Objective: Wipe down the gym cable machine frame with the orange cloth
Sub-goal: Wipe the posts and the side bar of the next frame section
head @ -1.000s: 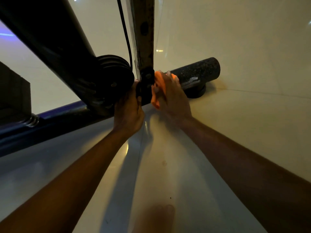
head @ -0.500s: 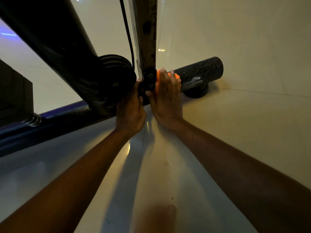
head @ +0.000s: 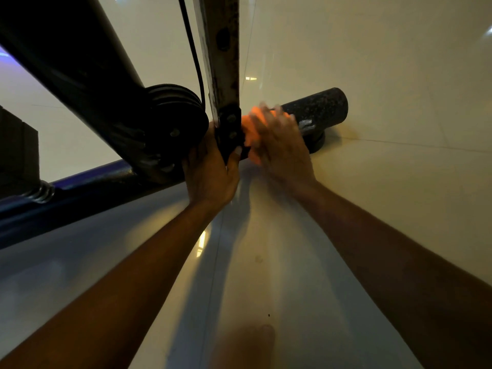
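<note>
A person is crouching low at the base of a gym cable machine, both bare arms reaching forward over a pale tiled floor [head: 399,209]. The right hand [head: 279,145] is lying over the orange cloth [head: 251,129], fingers spread and fairly straight, pressing it against the dark horizontal base tube [head: 319,107] just to the right of a rust-spotted upright post [head: 223,62]. The cloth is sitting under the palm and fingers, with its orange showing at the hand's left edge, between the hand and the black bolted bracket [head: 230,129] at the foot of the post (the hand and cloth are blurred, so the exact finger contact is unclear). The left hand [head: 210,174] is curling around the lower part of that bracket, thumb on its right side and fingers behind, gripping it. Just left of the bracket a black pulley wheel [head: 175,121] is sitting at the end of a thick diagonal frame tube [head: 80,62], with a thin black cable [head: 191,49] running up beside the post. A dark blue floor rail [head: 80,187] is extending to the left.
</note>
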A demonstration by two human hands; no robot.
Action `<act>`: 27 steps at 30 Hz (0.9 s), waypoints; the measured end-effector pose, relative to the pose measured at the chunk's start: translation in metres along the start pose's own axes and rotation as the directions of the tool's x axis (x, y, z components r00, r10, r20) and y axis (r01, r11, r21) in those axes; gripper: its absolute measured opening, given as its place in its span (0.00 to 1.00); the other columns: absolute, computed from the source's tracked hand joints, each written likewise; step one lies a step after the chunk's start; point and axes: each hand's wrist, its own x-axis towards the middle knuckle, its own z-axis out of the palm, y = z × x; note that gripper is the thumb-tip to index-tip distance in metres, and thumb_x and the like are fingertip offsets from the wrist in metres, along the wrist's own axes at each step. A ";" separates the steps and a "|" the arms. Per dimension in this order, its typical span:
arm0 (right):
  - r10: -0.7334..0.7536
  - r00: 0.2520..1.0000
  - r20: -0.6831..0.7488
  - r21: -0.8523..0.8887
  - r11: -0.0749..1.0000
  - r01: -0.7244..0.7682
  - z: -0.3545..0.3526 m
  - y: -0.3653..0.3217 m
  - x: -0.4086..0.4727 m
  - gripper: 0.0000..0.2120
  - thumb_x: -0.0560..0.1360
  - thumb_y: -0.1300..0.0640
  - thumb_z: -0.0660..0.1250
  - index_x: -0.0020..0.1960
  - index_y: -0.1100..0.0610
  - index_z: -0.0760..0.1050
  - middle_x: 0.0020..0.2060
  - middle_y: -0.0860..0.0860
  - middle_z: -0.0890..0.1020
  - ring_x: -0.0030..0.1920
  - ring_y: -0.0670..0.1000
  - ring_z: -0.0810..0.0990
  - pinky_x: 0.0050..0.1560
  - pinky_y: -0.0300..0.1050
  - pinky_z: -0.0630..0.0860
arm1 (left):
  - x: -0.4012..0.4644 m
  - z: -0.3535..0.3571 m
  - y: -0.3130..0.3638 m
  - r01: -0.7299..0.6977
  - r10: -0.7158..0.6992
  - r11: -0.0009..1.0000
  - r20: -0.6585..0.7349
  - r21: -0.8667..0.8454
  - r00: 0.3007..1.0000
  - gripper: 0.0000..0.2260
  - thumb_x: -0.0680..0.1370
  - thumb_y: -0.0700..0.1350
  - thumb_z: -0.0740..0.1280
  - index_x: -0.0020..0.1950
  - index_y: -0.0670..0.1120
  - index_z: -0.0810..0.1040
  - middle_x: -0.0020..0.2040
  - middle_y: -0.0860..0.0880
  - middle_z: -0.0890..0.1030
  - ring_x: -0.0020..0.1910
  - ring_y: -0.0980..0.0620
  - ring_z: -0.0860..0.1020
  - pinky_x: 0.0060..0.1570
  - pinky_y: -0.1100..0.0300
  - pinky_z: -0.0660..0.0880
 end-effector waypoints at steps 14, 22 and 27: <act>0.429 0.885 -0.181 0.124 0.903 -0.412 -0.021 0.058 -0.001 0.23 0.89 0.57 0.57 0.83 0.58 0.68 0.83 0.57 0.68 0.85 0.65 0.61 0.85 0.60 0.60 | -0.038 0.018 0.021 0.027 -0.009 0.988 -0.121 0.154 0.993 0.35 0.81 0.56 0.69 0.81 0.39 0.64 0.79 0.37 0.66 0.81 0.34 0.63 0.81 0.34 0.54; 0.036 0.997 -0.069 0.048 0.998 -0.033 -0.010 0.042 -0.009 0.24 0.88 0.55 0.63 0.83 0.58 0.68 0.83 0.59 0.67 0.85 0.67 0.59 0.83 0.68 0.58 | -0.019 0.034 0.064 -0.350 0.355 0.933 -0.045 0.086 0.934 0.14 0.82 0.40 0.66 0.68 0.38 0.76 0.66 0.37 0.76 0.66 0.34 0.75 0.70 0.42 0.70; 0.461 0.869 -0.182 0.087 0.888 -0.453 -0.033 0.097 -0.007 0.23 0.91 0.52 0.54 0.84 0.56 0.66 0.85 0.55 0.64 0.86 0.63 0.57 0.84 0.63 0.57 | 0.027 0.054 0.070 -0.381 0.371 0.912 0.092 0.152 0.924 0.24 0.85 0.46 0.62 0.78 0.36 0.68 0.75 0.35 0.71 0.75 0.34 0.69 0.80 0.40 0.62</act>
